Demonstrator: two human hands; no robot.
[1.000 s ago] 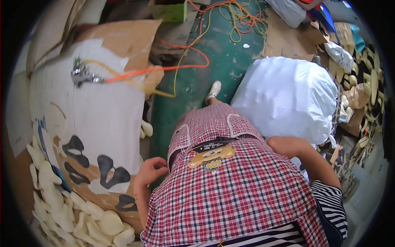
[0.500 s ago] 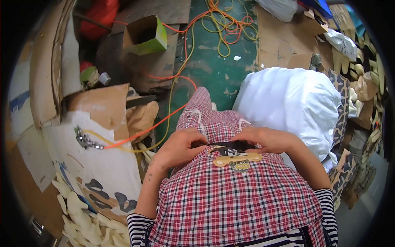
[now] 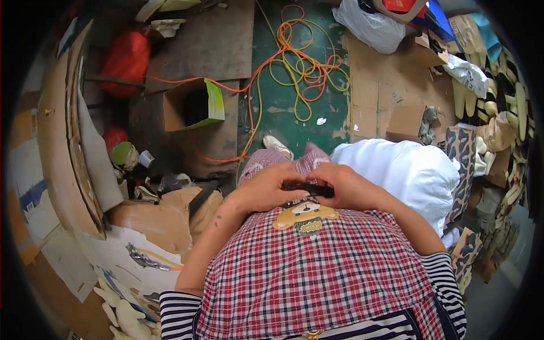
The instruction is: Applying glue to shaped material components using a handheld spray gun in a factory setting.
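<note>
In front of my waist, both hands are close together at the front of a red-and-white checked apron [image 3: 317,266] with a bear patch [image 3: 306,215]. My left hand [image 3: 269,186] is closed, its fingers and thumb curled at the upper edge of the patch. Facing it, my right hand [image 3: 347,186] is closed too, with bent fingers. A narrow black piece [image 3: 318,190] shows between them; whether it is the apron's dark edging or a separate thing, I cannot tell. The fingertips are partly hidden.
To my right stands a stuffed white sack [image 3: 391,175]. Ahead, tangled orange and yellow hoses [image 3: 306,62] lie on the green floor. An open carton [image 3: 215,107] stands ahead left. At the lower left, a metal air-gun-like tool [image 3: 148,259] rests on cardboard, near pale moulded pieces [image 3: 130,317].
My hands have come closer together and shifted slightly, the black piece now showing between them. The view has swung, with the white sack and tool lower in it and a shoe now visible.
</note>
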